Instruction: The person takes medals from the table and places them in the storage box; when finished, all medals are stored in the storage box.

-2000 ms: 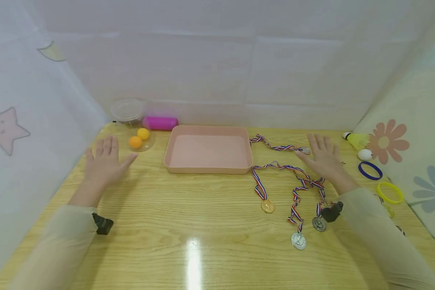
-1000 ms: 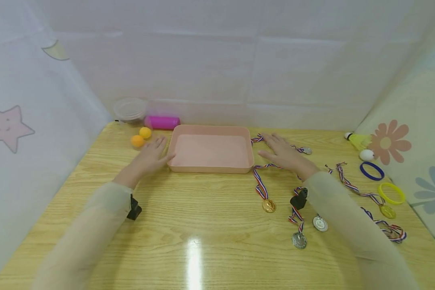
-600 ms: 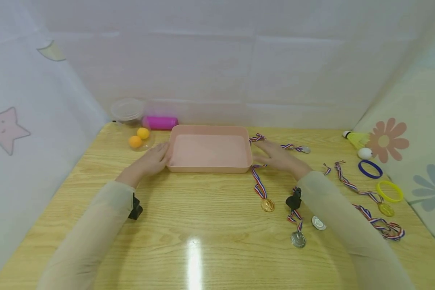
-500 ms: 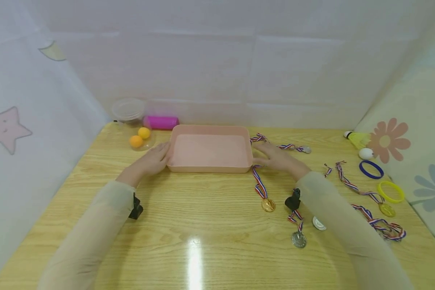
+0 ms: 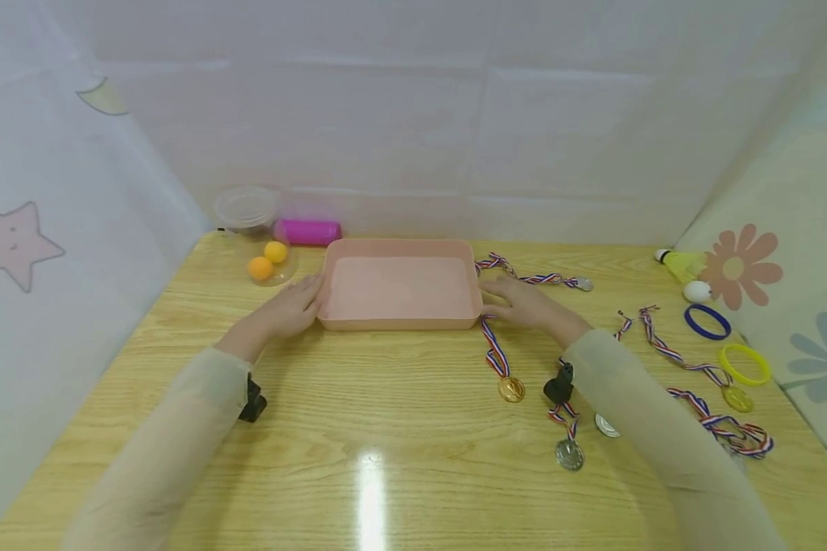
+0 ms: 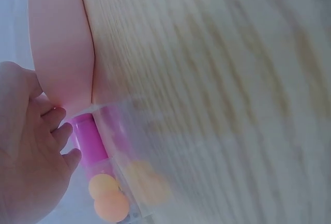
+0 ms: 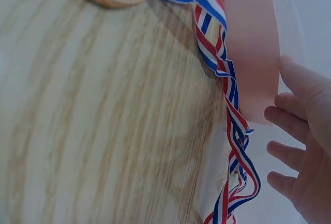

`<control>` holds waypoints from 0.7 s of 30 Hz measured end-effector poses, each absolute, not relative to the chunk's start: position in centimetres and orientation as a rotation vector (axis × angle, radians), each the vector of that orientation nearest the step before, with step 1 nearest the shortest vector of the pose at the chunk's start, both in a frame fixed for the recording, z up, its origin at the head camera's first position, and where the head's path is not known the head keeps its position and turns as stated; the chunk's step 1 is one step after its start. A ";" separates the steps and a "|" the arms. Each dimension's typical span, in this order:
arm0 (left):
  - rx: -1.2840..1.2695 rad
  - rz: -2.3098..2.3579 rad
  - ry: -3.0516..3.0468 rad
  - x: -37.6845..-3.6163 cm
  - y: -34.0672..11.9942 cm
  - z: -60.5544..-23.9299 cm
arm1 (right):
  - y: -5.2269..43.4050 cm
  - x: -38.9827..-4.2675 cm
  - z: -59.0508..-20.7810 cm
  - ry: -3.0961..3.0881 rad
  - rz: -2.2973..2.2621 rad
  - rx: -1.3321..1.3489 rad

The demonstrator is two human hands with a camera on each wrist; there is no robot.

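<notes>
A shallow pink rectangular tray (image 5: pixel 400 323) stands at the back middle of the wooden table. At its left end, my left hand (image 5: pixel 286 308) holds the side; in the left wrist view the thumb lies at the rim and the bent fingers (image 6: pixel 63 130) are by the outer end. My right hand (image 5: pixel 524 304) grips the opposite end, its thumb on the rim and its fingers (image 7: pixel 287 125) bent beside the wall. A striped medal ribbon (image 7: pixel 235 105) runs along the table by the tray's right end, with its gold medal (image 5: pixel 511 389) nearer me.
Orange balls (image 5: pixel 260 268), a magenta cylinder (image 5: pixel 310 232) and a clear container (image 5: pixel 246 208) sit back left. Silver medals (image 5: pixel 570 454) lie under and beside my right forearm. Along the right edge are a yellow shuttlecock (image 5: pixel 682 264), a white ball (image 5: pixel 697 291), and blue (image 5: pixel 707 322) and yellow (image 5: pixel 744 364) rings.
Both hands have come inward from the table's sides and taken hold of the tray's ends. Within the last half second the tray has shifted very slightly in view.
</notes>
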State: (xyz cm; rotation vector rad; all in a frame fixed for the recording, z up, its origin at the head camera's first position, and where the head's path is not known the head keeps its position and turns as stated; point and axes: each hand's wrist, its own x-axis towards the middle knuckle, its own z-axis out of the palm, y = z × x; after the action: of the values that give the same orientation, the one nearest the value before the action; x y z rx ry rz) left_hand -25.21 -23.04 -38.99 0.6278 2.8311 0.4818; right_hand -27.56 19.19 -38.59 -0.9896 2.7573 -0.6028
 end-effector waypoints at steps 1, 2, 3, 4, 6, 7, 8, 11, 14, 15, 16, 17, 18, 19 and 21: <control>0.629 0.487 2.829 -25.0 -23.0 -39.0 | 19.2 -27.5 -38.6 2.754 -0.606 -0.993; 0.631 0.484 2.826 -24.9 -23.1 -38.9 | 19.2 -27.3 -38.5 2.752 -0.615 -0.996; 0.630 0.484 2.825 -24.7 -23.1 -38.9 | 19.2 -27.2 -38.5 2.750 -0.618 -0.997; 0.631 0.484 2.825 -24.5 -23.1 -38.8 | 19.2 -27.1 -38.5 2.751 -0.621 -1.008; 0.638 0.483 2.824 -24.2 -23.2 -38.7 | 19.2 -26.9 -38.5 2.747 -0.641 -1.040; 0.642 0.483 2.824 -24.0 -23.2 -38.7 | 19.2 -26.8 -38.5 2.745 -0.649 -1.067; 0.649 0.480 2.825 -23.9 -23.3 -38.6 | 19.2 -26.7 -38.5 2.740 -0.659 -1.094; 0.665 0.485 2.826 -23.4 -23.5 -38.6 | 19.2 -26.2 -38.6 2.706 -0.699 -1.105; 0.689 0.474 2.831 -22.8 -23.8 -38.4 | 19.1 -25.6 -38.6 2.686 -0.693 -1.094; 0.693 0.473 2.830 -22.6 -23.9 -38.4 | 19.1 -25.3 -38.5 2.686 -0.681 -1.104; 0.702 0.474 2.830 -22.3 -24.0 -38.4 | 19.1 -25.1 -38.5 2.691 -0.668 -1.109; 0.710 0.479 2.832 -22.1 -24.1 -38.3 | 19.0 -24.8 -38.5 2.693 -0.660 -1.105; 0.717 0.479 2.835 -21.8 -24.1 -38.3 | 19.0 -24.5 -38.5 2.693 -0.657 -1.101; 0.722 0.483 2.836 -21.5 -24.2 -38.3 | 19.0 -24.2 -38.4 2.689 -0.657 -1.100; 0.732 0.493 2.839 -21.0 -24.3 -38.3 | 19.0 -23.7 -38.4 2.676 -0.670 -1.086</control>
State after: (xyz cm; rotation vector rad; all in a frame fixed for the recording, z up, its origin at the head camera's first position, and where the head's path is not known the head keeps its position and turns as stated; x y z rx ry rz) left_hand -21.01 -24.31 -38.31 0.7323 2.8392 0.4934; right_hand -23.70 18.99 -38.37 -1.0859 2.6759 -0.6703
